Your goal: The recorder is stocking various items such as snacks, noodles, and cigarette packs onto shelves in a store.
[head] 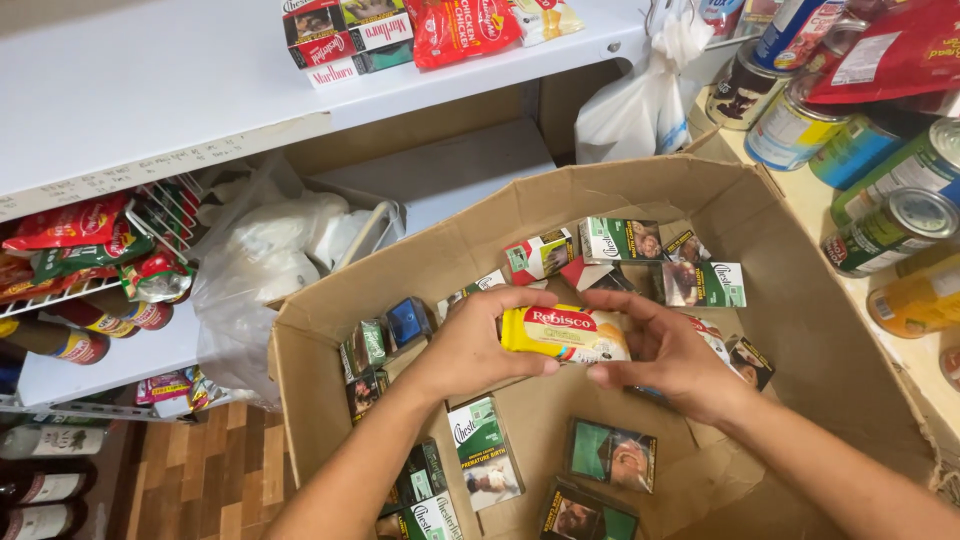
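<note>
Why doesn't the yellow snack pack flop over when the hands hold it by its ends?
The yellow snack pack probably has firm contents, since it stays straight between the left hand and right hand. It looks light, gripped mostly by fingertips. Its glossy wrapper may be a bit slippery.

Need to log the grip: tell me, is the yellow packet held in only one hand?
No: both the left hand and right hand grip the yellow packet above the cardboard box.
</note>
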